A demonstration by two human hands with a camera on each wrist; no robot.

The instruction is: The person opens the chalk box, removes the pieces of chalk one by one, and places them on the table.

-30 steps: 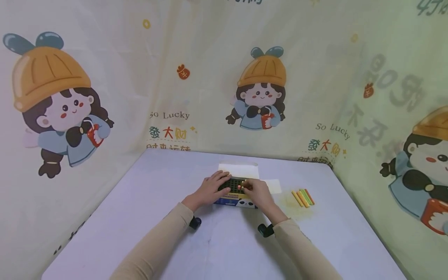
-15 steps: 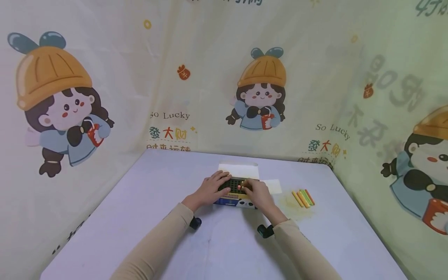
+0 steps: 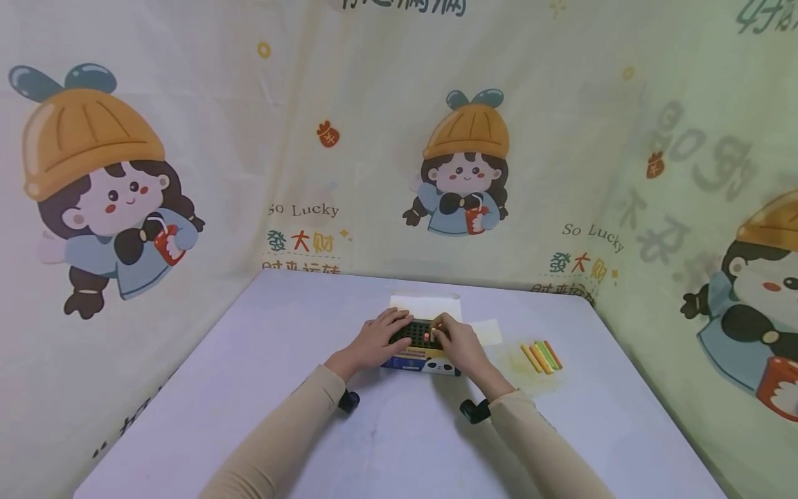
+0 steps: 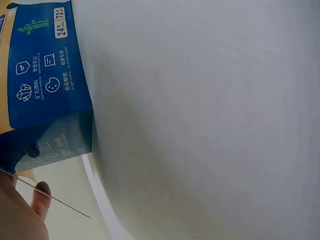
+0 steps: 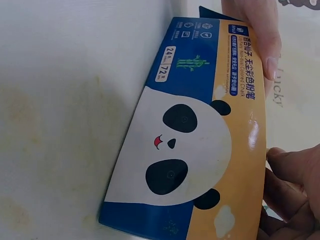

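A blue and yellow chalk box (image 3: 408, 362) stands in the middle of the table with its lid up. A panda (image 5: 200, 145) is printed on its front in the right wrist view. Inside is a dark grid of holes (image 3: 413, 334). My left hand (image 3: 373, 339) rests across the left part of the box, fingers spread and fairly straight, thumb near the front edge. My right hand (image 3: 460, 346) pinches a pale chalk stick (image 3: 433, 335) over the right part of the grid. Beside that stick, a pink chalk end (image 3: 427, 337) pokes up.
Several yellow, orange, green and red chalk sticks (image 3: 541, 357) lie in a group right of the box, by yellowish dust smudges (image 3: 517, 364). The box's white lid (image 3: 425, 303) extends behind it, and a white side flap (image 3: 488, 332) sticks out right. Printed cloth (image 3: 374, 173) surrounds the table.
My right index finger has risen a little, and the pale chalk stick shows more clearly. The left hand stays on the box. The head view has tilted up slightly.
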